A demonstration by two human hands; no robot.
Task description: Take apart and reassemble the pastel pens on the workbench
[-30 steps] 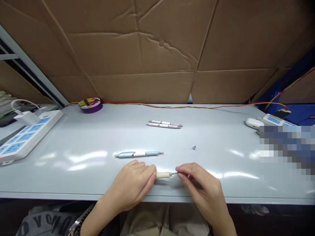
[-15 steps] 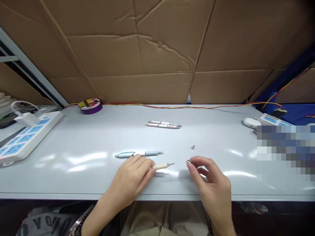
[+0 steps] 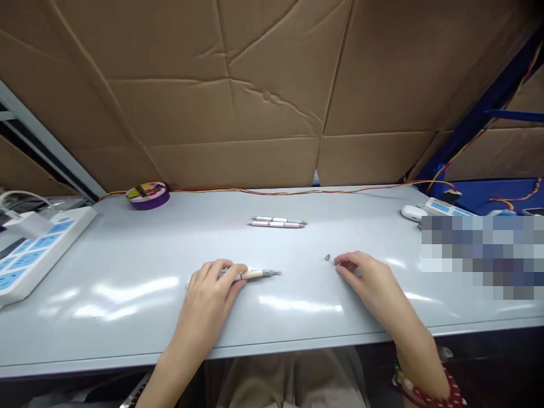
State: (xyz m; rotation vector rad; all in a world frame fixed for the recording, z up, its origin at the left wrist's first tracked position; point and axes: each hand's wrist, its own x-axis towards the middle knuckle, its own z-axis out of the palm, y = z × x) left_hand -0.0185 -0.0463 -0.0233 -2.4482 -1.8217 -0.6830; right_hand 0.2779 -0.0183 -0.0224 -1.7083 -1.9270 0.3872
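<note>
The left hand (image 3: 212, 296) rests low over the worktop (image 3: 127, 252), fingers bent and the cream pen (image 3: 255, 274) pinched between thumb and forefinger, its metal end pointing right. Some pale blue shows by these fingers and a thin tip pokes out on the hand's other side; how they lie against the pen is hidden. The right hand (image 3: 374, 286) is well apart from it, thumb and forefinger drawn close together near the surface; whether they pinch anything I cannot tell. Just left of those fingertips lies a small grey piece (image 3: 327, 257). Farther back, a white-and-grey pen (image 3: 277, 219) and a pink-and-white pen (image 3: 291, 225) lie side by side. A purple roll (image 3: 148, 199) sits near the cardboard (image 3: 233, 119) at the back, with a power strip (image 3: 46, 242) at the left and a white case (image 3: 411, 213) toward the right.
</note>
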